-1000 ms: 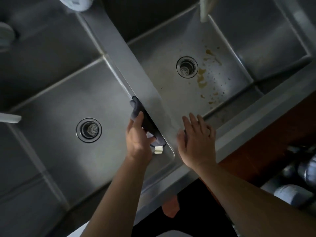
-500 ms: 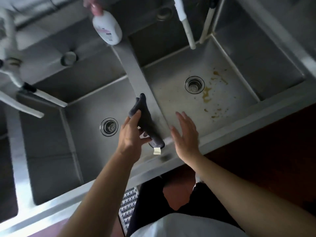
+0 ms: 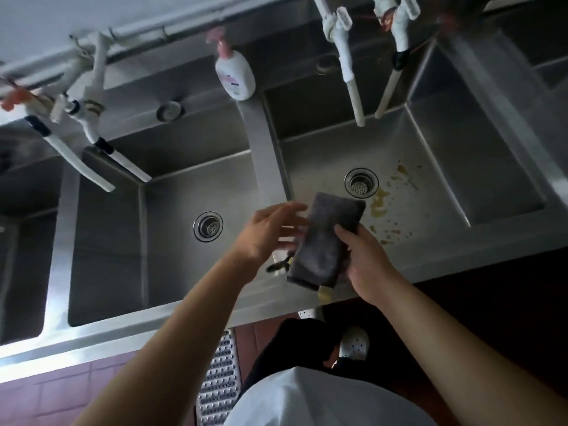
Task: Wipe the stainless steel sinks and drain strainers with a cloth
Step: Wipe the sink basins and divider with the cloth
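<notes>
A folded dark grey cloth [image 3: 325,238] is lifted above the divider between two steel basins. My right hand [image 3: 365,262] grips its right edge, thumb on top. My left hand [image 3: 270,232] hovers just left of the cloth with fingers spread and relaxed, holding nothing. The left sink [image 3: 123,241] has a round drain strainer [image 3: 208,226]. The right sink [image 3: 436,186] has its own strainer [image 3: 360,182], with brown stains [image 3: 384,204] spattered to the right of it and below.
A white soap pump bottle [image 3: 235,73] stands on the back ledge over the divider. White taps with hoses [image 3: 350,72] hang over the right basin, others [image 3: 92,130] over the left. A perforated floor grate [image 3: 219,382] lies below the sink's front rim [image 3: 153,324].
The cloth has passed from my left hand to my right and been lifted off the divider. My left hand has let go and opened. The camera has pulled back and tilted up.
</notes>
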Demonstrator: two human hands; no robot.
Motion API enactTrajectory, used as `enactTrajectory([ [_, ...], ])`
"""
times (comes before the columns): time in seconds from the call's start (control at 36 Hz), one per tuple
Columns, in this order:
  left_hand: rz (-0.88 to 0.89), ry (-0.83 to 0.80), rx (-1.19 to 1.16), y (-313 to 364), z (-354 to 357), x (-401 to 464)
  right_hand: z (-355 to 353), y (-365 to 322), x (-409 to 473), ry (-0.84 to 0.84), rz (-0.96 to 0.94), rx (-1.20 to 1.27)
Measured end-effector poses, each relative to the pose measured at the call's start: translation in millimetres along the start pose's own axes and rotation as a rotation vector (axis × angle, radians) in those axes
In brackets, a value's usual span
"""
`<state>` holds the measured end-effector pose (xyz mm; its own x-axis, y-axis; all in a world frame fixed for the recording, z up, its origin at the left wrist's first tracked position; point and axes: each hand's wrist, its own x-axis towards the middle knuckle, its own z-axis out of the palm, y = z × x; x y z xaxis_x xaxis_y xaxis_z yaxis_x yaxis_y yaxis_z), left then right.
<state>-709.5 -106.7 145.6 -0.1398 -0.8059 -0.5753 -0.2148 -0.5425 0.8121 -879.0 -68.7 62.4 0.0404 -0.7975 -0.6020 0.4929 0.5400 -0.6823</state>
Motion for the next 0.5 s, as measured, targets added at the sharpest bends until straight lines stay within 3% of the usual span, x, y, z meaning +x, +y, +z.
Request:
enactTrajectory([
  [0.14, -0.006, 0.272, 0.422, -36, -35, 76, -14, -28, 22, 0.142, 0.004, -0.087],
  [0.33, 0.083, 0.301, 0.908, -28, -44, 190, -32, -75, 72, 0.300, 0.008, -0.267],
  [0.5, 0.101, 0.350, 1.104, -11, -43, 254, -57, -80, 137, 0.411, 0.219, -0.239],
])
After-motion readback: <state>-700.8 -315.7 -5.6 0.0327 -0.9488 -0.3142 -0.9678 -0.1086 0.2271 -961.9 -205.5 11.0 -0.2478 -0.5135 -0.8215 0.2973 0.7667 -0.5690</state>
